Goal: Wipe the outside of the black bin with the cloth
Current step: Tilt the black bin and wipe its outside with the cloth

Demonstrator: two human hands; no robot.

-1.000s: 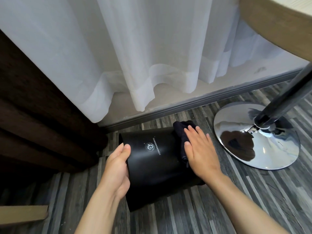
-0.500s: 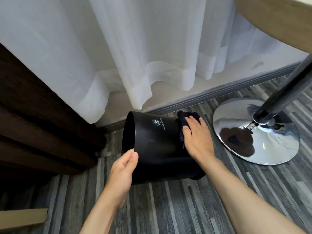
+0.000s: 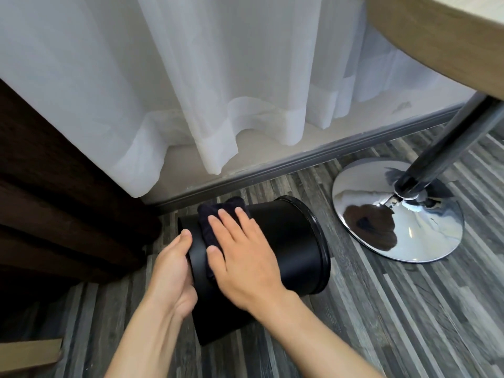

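Bin (image 3: 289,241): black, lying on its side on the grey striped floor (image 3: 381,309), rimmed end toward the chrome table base (image 3: 409,230), plain end toward the left hand; its inside cannot be seen from here.
Cloth (image 3: 218,214): dark, spread over the bin's upper side near the plain end, pinned under the right hand's fingers.
Edges: skirting board (image 3: 272,170) and white curtain (image 3: 191,91) just behind the bin; dark brown drape (image 3: 54,200) close on the left; the table base lies near the rimmed end without touching it.
Open room: bare floor in front and to the right of the arms.
Left hand (image 3: 171,274): curved around the plain end, thumb up on its edge, bracing the bin.
Right hand (image 3: 242,257): flat, fingers spread, palm down pressing the cloth on the bin.
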